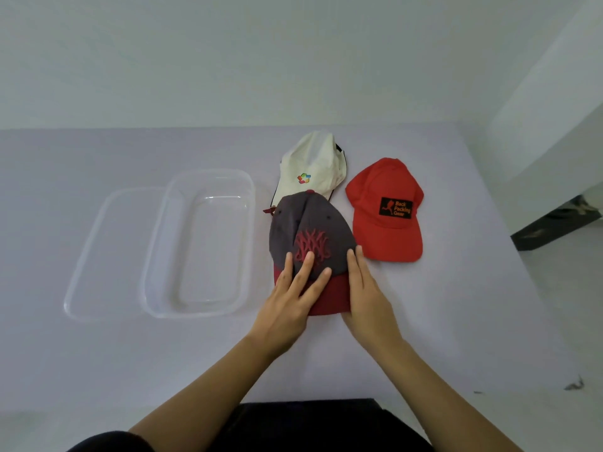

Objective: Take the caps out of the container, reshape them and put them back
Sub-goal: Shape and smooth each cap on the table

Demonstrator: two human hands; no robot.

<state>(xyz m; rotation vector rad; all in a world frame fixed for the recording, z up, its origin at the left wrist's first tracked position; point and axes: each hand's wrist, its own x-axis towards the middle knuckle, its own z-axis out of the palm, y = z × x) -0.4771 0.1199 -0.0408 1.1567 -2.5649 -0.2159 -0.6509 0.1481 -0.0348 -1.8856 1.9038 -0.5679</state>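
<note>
Head view: grey cap [313, 230], red brim, red embroidered front.

The red cap [386, 207] bears a black patch [396, 207] reading "Back Packing Gear".

The container [199, 243] is clear plastic, glossy, with bright glints along its floor and rim; its lid [107, 256] beside it is the same see-through plastic, a bit duller. The grey cap [313, 230] is matt woven cloth with raised red stitching and a dark red cloth peak. The white cap [313, 168] is thin, creased fabric. The red cap [388, 203] is smooth matt cloth with a sewn black patch. The bench [424, 321] looks matt, pale and smooth.
</note>
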